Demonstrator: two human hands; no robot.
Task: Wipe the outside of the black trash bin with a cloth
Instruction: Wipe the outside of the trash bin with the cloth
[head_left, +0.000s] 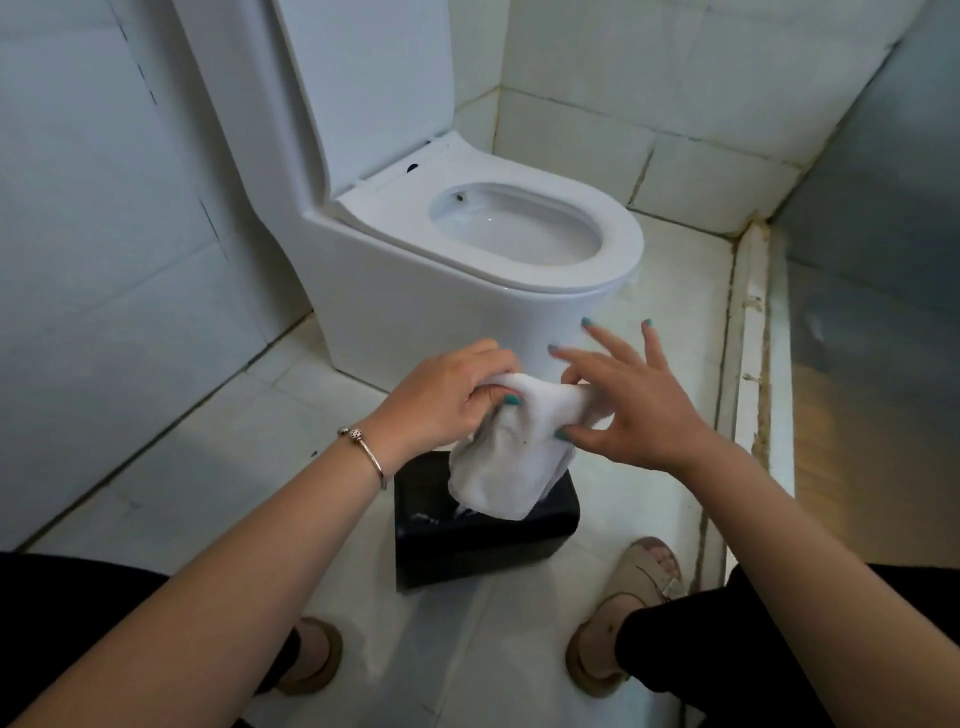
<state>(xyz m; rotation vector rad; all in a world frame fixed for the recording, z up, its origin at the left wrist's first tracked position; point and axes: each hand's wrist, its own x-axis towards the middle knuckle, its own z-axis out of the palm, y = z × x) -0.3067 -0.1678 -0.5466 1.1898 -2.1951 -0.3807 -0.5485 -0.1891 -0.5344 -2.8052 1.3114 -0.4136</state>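
While both hands hold the white cloth (511, 457) up, left hand (447, 395) bunched tight round 1 end, right hand (631, 402) pinching the other, fingers splayed, black trash bin (483, 540) on floor tiles just below, toilet (467, 249) behind

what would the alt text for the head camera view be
Two hands hold a white cloth above a black trash bin on a tiled bathroom floor: the left hand grips it and the right hand pinches it, other fingers spread. A white toilet, lid up, stands behind the bin.
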